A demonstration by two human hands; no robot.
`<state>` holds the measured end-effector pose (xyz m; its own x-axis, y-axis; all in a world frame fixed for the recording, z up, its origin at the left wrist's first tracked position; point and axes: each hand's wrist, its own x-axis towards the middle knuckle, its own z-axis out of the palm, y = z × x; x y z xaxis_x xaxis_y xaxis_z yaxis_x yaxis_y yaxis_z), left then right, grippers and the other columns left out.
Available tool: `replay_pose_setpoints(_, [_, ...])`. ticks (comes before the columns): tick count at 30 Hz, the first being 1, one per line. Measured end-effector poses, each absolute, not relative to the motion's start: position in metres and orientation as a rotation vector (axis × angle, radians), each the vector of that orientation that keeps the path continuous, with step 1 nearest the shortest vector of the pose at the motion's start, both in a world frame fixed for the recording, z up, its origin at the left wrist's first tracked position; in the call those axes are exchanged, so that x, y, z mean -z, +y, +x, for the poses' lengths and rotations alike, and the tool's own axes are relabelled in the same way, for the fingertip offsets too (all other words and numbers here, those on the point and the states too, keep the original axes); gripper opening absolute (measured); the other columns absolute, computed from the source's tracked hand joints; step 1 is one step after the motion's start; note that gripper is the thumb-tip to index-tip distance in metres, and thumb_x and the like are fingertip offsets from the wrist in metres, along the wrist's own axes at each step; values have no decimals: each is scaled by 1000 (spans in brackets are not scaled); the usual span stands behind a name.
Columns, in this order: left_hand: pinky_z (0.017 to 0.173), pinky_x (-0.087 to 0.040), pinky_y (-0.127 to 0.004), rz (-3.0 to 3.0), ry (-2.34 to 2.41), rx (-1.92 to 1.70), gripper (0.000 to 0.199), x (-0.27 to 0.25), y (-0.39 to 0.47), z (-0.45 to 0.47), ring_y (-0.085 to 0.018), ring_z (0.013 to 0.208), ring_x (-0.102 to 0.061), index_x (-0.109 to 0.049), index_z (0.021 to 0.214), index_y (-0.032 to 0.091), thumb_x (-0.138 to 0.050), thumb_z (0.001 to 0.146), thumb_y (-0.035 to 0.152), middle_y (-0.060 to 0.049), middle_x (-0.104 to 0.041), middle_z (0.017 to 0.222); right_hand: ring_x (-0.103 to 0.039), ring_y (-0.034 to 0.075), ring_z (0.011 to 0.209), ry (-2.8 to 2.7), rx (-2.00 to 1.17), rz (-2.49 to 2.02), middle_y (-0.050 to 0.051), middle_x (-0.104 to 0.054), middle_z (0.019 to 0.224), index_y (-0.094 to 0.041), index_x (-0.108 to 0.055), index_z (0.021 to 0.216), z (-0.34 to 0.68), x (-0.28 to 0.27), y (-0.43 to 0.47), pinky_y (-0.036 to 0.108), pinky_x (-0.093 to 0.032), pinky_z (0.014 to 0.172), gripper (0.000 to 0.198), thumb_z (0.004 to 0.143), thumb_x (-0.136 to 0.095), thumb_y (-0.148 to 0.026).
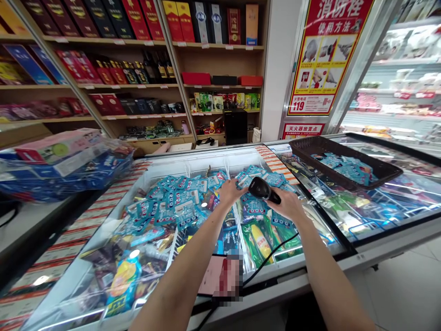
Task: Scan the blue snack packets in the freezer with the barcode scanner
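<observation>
My right hand [287,206] is wrapped round a black handheld barcode scanner [261,189], its head tipped toward my left hand. A dark cable [272,252] runs below my right wrist. My left hand [230,192] has its thumb and fingers at the edge of a small blue packet [245,178], which it appears to pinch; the fingertips are partly hard to make out. Many more blue packets [186,212] lie spread over the top of a glass-topped chest freezer [161,166], left of and beyond my hands. Others [283,219] lie under my right hand.
A brown plastic tray [386,177] with blue packets rests on the freezer's right part. Wrapped boxes [65,158] are stacked at left. A pink-screened device [211,276] lies at the front edge. Shelves of boxed goods [218,46] stand behind.
</observation>
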<state>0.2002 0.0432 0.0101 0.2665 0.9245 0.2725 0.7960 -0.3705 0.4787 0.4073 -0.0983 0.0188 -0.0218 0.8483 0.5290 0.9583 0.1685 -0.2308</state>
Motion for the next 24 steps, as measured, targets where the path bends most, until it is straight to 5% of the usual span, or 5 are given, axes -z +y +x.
replay_pose_setpoints(10, [78, -46, -33, 1930, 1376, -977, 75, 13, 59, 176, -20, 86, -59, -44, 129, 15, -73, 63, 37, -7, -60, 96, -67, 22, 76, -1943, 300, -1700, 3, -72, 85, -24, -61, 114, 408, -10, -96, 28, -43, 62, 39, 80, -58, -44])
replay_pose_setpoints(15, [67, -47, -28, 1707, 1156, -1090, 28, 8, 54, 158, -14, 70, -56, -59, 85, 15, -66, 66, 34, -1, -57, 76, -66, 21, 82, -1981, 303, -1635, 4, -71, 94, -24, -59, 117, 406, -9, -97, 28, -43, 67, 40, 82, -56, -43])
replay_pose_setpoints(17, [65, -47, -26, 1665, 1134, -1116, 23, 5, 48, 150, -13, 68, -55, -58, 80, 16, -62, 69, 37, 0, -54, 71, -65, 21, 84, -2009, 308, -1596, 4, -70, 98, -23, -57, 118, 404, -8, -98, 28, -43, 68, 41, 82, -55, -42])
replay_pose_setpoints(24, [60, -46, -25, 1578, 1155, -1179, 43, 0, 23, 126, -10, 61, -46, -58, 107, 18, -54, 79, 51, 2, -46, 69, -63, 21, 86, -2100, 400, -1532, 7, -67, 103, -20, -50, 128, 385, -16, -106, 28, -41, 69, 49, 83, -54, -41])
